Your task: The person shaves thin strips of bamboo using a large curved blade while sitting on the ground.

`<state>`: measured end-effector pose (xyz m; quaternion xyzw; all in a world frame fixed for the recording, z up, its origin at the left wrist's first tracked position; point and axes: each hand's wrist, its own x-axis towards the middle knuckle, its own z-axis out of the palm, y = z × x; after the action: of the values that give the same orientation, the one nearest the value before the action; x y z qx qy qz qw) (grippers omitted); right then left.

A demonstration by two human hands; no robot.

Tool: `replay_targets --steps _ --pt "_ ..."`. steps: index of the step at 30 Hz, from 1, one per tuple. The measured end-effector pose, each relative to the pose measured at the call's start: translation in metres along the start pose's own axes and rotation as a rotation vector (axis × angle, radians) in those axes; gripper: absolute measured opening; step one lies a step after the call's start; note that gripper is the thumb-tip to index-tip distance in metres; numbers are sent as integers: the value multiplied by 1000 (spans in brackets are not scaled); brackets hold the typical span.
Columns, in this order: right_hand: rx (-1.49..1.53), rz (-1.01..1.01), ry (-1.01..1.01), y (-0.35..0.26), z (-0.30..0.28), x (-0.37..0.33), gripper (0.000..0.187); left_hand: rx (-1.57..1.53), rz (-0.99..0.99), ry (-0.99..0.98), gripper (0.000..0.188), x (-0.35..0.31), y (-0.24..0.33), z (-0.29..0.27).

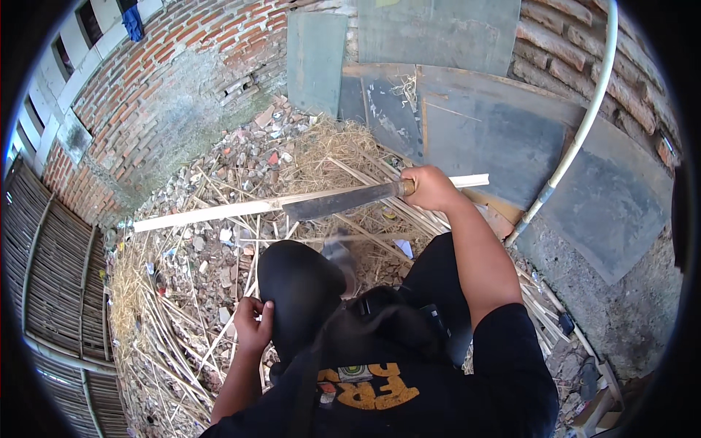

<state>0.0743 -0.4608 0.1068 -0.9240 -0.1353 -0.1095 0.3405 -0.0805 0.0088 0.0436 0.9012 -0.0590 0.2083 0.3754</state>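
Observation:
My right hand (432,188) grips the handle of a long dark-bladed knife (343,201), the blade pointing left. The blade lies along a long pale bamboo strip (212,212) that runs from the left past my hand to the right. My left hand (253,325) rests low beside my bent left knee (296,281), fingers curled around thin bamboo slivers. I am squatting in black clothes over the ground.
Bamboo slivers, straw and rubble (219,248) cover the ground. A red brick wall (168,80) stands behind, with grey boards (496,124) leaning on it at right. A white pipe (584,124) curves down the right. A woven bamboo panel (51,270) is at left.

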Motion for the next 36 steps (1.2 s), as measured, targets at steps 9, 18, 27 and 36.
replay_targets --steps 9,18,27,36 --pt "-105 32 22 2 -4 1 18 448 70 -318 45 32 27 27" --pt "-143 54 18 13 0 1 18 90 142 -661 37 46 8 30" --pt "-100 33 2 2 -1 9 23 275 -10 -566 33 27 25 -27" --pt "30 -59 -40 -5 -7 -4 26 830 497 96 79 100 99 -48"
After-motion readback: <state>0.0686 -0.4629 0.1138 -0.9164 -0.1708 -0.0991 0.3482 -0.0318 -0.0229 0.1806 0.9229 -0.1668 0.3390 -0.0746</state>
